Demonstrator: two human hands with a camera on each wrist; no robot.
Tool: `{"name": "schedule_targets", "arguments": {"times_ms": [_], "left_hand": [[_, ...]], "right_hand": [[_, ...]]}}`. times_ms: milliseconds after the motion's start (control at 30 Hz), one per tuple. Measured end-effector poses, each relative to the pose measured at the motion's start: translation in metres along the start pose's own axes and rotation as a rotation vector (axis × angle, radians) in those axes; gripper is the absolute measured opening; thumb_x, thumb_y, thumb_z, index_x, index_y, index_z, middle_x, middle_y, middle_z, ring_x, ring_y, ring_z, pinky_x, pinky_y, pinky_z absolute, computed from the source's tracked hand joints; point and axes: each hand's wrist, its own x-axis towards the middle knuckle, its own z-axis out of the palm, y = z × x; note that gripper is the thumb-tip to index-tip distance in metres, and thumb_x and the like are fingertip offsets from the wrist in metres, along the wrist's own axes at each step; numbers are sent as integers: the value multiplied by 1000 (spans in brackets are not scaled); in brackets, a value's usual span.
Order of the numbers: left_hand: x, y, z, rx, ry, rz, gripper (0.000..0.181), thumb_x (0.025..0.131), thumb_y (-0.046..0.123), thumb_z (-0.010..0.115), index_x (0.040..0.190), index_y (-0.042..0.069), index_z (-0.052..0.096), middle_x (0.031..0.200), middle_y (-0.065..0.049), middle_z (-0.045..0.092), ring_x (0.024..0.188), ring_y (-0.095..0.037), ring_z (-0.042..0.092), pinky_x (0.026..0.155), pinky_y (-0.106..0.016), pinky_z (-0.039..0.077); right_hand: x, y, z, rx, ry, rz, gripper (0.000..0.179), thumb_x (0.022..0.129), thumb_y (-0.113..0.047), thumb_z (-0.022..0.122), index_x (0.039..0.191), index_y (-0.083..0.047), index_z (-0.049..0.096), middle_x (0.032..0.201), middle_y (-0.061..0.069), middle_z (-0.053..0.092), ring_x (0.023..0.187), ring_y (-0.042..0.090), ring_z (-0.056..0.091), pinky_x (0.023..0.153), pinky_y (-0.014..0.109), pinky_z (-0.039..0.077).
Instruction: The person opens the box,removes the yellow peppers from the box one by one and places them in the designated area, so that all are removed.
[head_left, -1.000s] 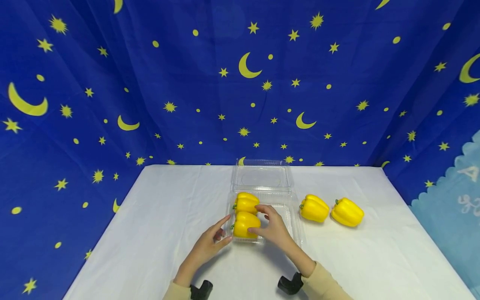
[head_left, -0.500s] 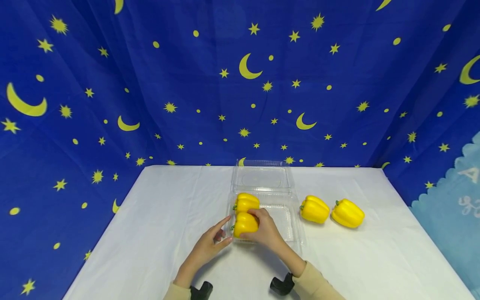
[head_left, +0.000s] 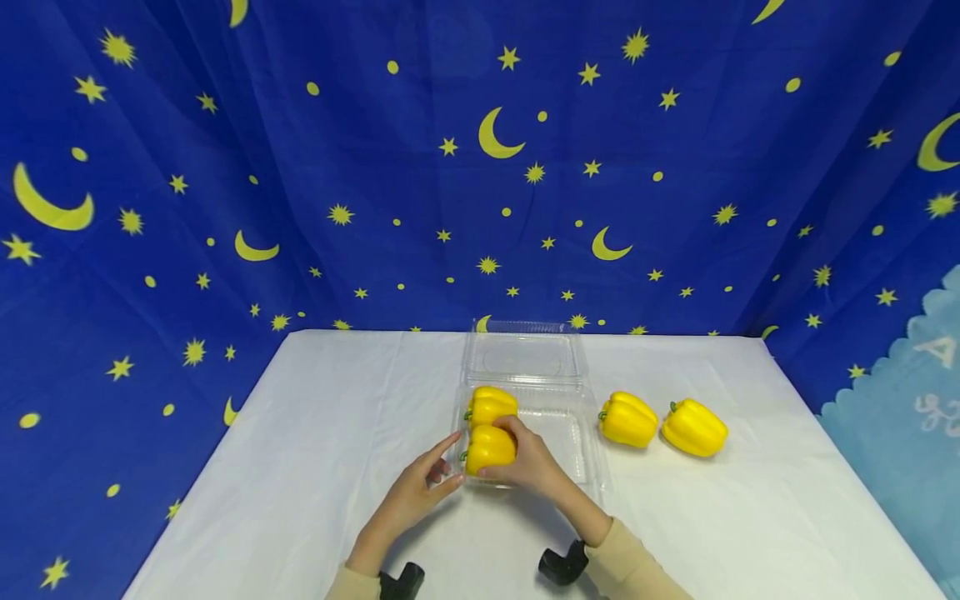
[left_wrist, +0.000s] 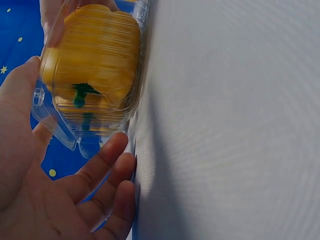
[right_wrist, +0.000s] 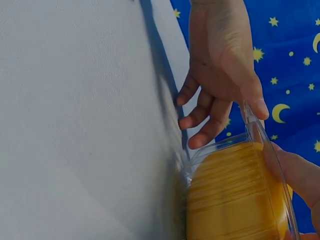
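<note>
A clear plastic clamshell container lies on the table with its lid folded back behind. Along its left side sit two yellow bell peppers, a far one and a near one, green stems pointing left. My right hand grips the near bell pepper from its right side, thumb at the front and fingers behind. At the container's left wall, my left hand rests with fingers spread and loosely extended. In the left wrist view, its thumb touches the rim and its fingertips lie close to the wall.
Two more yellow bell peppers, a nearer one and a farther one, lie on the white tablecloth right of the container. A blue star-patterned curtain hangs behind. Both wrists wear black mounts.
My right hand has shifted slightly left and closed more around the near bell pepper, which moved a little left. The left hand has stayed in place.
</note>
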Motion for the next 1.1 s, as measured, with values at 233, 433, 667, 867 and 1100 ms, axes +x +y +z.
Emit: {"name": "schedule_targets", "arguments": {"times_ms": [233,433,667,867,1100], "left_hand": [[0,1,0,0,3,0,63,89,37,65,145,24,41,96,-2,59,82,-10,49,72,-23,43],[0,1,0,-8,3,-2,63,89,38,65,145,23,41,96,-1,58,82,-10,49,71,-22,42],[-1,0,0,-5,2,8,63,89,38,65,145,22,41,96,-1,58,82,-10,50,73,-24,44],[0,0,-1,-2,-3,2,64,89,38,65,145,21,40,97,-2,58,83,-10,49,72,-23,43],[1,0,-1,5,0,1,63,89,36,65,145,21,40,96,-1,59,81,-9,50,72,-24,44]], "right_hand": [[0,-2,2,-69,106,19,68,58,-25,90,114,4,61,110,17,68,95,24,62,82,36,50],[-1,-4,3,-29,153,49,68,55,-25,91,112,3,64,110,16,69,95,24,63,84,37,50],[-2,-3,2,45,175,40,67,57,-21,91,114,1,64,114,17,68,100,25,63,88,38,50],[-2,-5,2,116,181,10,65,57,-15,91,114,1,64,112,16,68,100,25,63,87,31,51],[0,-11,-4,171,196,22,65,57,-12,90,114,2,63,111,15,68,98,23,63,83,25,51]]}}
